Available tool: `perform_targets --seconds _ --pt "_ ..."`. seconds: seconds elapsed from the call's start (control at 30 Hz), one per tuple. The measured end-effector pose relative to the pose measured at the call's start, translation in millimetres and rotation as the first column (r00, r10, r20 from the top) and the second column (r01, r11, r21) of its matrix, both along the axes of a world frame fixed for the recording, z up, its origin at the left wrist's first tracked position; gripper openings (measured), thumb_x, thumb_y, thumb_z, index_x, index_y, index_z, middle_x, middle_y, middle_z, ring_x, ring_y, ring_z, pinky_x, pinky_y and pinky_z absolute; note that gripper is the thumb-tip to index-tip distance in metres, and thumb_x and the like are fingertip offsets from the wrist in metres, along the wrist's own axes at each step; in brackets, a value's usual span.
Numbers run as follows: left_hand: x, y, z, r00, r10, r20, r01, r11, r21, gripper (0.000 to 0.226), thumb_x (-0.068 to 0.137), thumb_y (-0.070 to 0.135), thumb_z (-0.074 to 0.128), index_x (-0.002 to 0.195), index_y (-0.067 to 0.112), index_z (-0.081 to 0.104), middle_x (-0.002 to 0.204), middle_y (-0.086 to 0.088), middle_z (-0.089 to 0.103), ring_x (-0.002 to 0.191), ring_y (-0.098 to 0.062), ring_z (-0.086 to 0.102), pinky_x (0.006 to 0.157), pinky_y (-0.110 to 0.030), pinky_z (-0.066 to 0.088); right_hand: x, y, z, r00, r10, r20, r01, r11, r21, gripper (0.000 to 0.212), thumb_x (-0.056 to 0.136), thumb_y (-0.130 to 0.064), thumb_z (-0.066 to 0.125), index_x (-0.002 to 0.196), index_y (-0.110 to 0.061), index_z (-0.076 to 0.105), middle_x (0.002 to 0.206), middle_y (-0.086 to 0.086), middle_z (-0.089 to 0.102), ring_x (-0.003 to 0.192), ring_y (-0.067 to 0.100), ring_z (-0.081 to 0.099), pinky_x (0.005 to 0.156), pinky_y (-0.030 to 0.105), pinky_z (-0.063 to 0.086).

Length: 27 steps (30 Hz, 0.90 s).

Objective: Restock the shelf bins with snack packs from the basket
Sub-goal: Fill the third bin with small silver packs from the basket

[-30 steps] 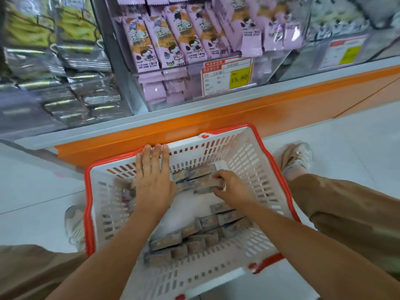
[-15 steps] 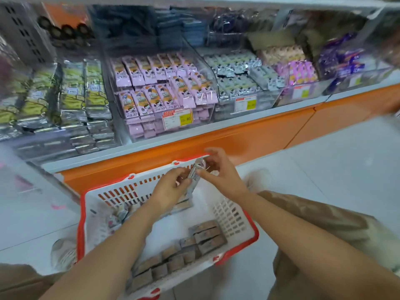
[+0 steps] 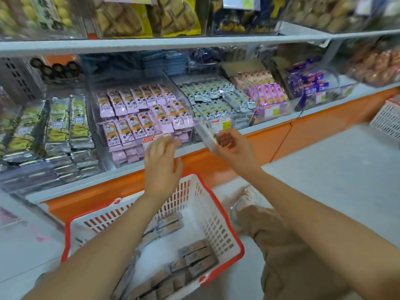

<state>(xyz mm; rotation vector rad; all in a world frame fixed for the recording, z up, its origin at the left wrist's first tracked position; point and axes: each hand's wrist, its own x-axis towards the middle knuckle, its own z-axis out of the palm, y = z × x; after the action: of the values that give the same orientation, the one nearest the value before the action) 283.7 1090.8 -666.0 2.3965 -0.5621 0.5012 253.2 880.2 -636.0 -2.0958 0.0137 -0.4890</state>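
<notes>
My right hand (image 3: 232, 148) grips a stack of snack packs (image 3: 204, 134), blurred, lifted in front of the clear shelf bins. My left hand (image 3: 161, 163) hovers beside it, fingers loose and holding nothing, just below the bin of pink packs (image 3: 140, 120). The white basket with a red rim (image 3: 229, 226) sits on the floor beneath my arms, with several grey-brown snack packs (image 3: 194, 256) still lying in it. To the right of the pink bin is a bin of pale green-and-white packs (image 3: 212, 96).
An orange shelf base (image 3: 303, 131) runs under the bins. Green-yellow packs (image 3: 62, 124) fill the bin at left, purple and blue packs (image 3: 309, 81) those at right. An upper shelf holds biscuit bags (image 3: 151, 16). Another white basket (image 3: 387, 118) stands at far right. My knee (image 3: 275, 232) is by the basket.
Both hands rose out of the basket to shelf height. My right hand carried the packs up and right; my left hand let go of them. The view tilted upward.
</notes>
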Motion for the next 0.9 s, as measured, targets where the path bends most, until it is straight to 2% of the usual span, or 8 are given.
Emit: perform_targets --seconds 0.07,0.2,0.27,0.37,0.5,0.63,0.7,0.9 --pt "15 2 3 0.994 0.038 0.103 -0.055 0.985 0.166 0.065 0.089 0.011 0.06 0.151 0.013 0.038 0.156 -0.012 0.033 0.148 -0.029 0.018 0.121 -0.046 0.006 23 -21 19 0.987 -0.139 0.078 0.147 0.984 -0.105 0.016 0.086 -0.009 0.07 0.1 -0.012 0.064 0.087 0.0 0.063 0.073 0.0 0.054 0.064 0.015 0.044" --pt "33 5 -3 0.993 0.095 0.069 -0.116 0.894 0.433 0.087 0.092 0.023 0.058 0.158 0.014 0.002 0.166 -0.009 -0.003 0.152 -0.027 -0.007 0.12 -0.044 -0.014 76 -54 44 0.946 -0.306 0.107 0.324 0.897 -0.302 0.016 0.089 -0.015 0.067 0.105 -0.011 0.066 0.09 0.005 0.063 0.075 0.014 0.056 0.07 0.032 0.051" --pt "38 5 -9 0.988 0.098 0.119 -0.144 0.866 0.478 0.091 0.088 0.021 0.063 0.158 0.012 0.006 0.165 -0.012 0.002 0.152 -0.031 0.002 0.122 -0.046 -0.01 100 -65 45 0.927 -0.361 0.099 0.368 0.832 -0.415 0.019 0.09 -0.019 0.067 0.106 -0.009 0.068 0.089 0.004 0.063 0.073 0.017 0.056 0.069 0.035 0.05" --pt "45 4 -20 0.979 0.075 0.19 -0.158 0.867 0.472 0.092 0.079 0.017 0.07 0.156 0.006 0.02 0.163 -0.016 0.017 0.149 -0.036 0.019 0.122 -0.052 0.005 126 -72 39 0.904 -0.421 0.073 0.399 0.771 -0.496 0.02 0.09 -0.02 0.068 0.106 -0.009 0.071 0.088 0.006 0.067 0.068 0.015 0.053 0.066 0.025 0.041" --pt "50 5 -26 0.968 0.051 0.244 -0.159 0.88 0.447 0.093 0.078 0.014 0.07 0.156 0.006 0.019 0.163 -0.016 0.016 0.149 -0.035 0.018 0.122 -0.05 0.003 145 -77 28 0.897 -0.438 0.06 0.411 0.777 -0.478 0.019 0.089 -0.016 0.068 0.105 -0.009 0.074 0.092 0.009 0.073 0.071 0.017 0.059 0.073 0.025 0.047" --pt "51 10 -28 0.963 0.03 0.266 -0.144 0.897 0.417 0.093 0.079 0.011 0.067 0.157 0.005 0.017 0.164 -0.017 0.012 0.151 -0.033 0.01 0.123 -0.049 -0.001 149 -80 16 0.885 -0.453 0.105 0.448 0.772 -0.451 0.019 0.085 -0.025 0.071 0.101 -0.014 0.075 0.1 0.01 0.065 0.089 0.027 0.061 0.084 0.04 0.053" --pt "45 13 -35 0.959 -0.006 0.282 -0.111 0.912 0.395 0.09 0.08 0.008 0.065 0.156 0.004 0.018 0.163 -0.017 0.013 0.151 -0.033 0.01 0.123 -0.049 -0.001 136 -67 13 0.901 -0.414 0.129 0.43 0.81 -0.399 0.02 0.087 -0.027 0.069 0.103 -0.016 0.069 0.106 0.005 0.055 0.099 0.021 0.055 0.09 0.03 0.046" --pt "17 35 -80 0.973 -0.069 0.219 -0.021 0.923 0.385 0.085 0.065 0.009 0.08 0.142 0.003 0.043 0.134 -0.016 0.04 0.125 -0.035 0.039 0.115 -0.048 0.016 59 27 -41 0.99 0.011 0.138 0.022 0.971 -0.239 0.004 0.089 -0.013 0.064 0.094 -0.014 0.064 0.086 -0.006 0.055 0.072 0.004 0.051 0.065 0.02 0.045"
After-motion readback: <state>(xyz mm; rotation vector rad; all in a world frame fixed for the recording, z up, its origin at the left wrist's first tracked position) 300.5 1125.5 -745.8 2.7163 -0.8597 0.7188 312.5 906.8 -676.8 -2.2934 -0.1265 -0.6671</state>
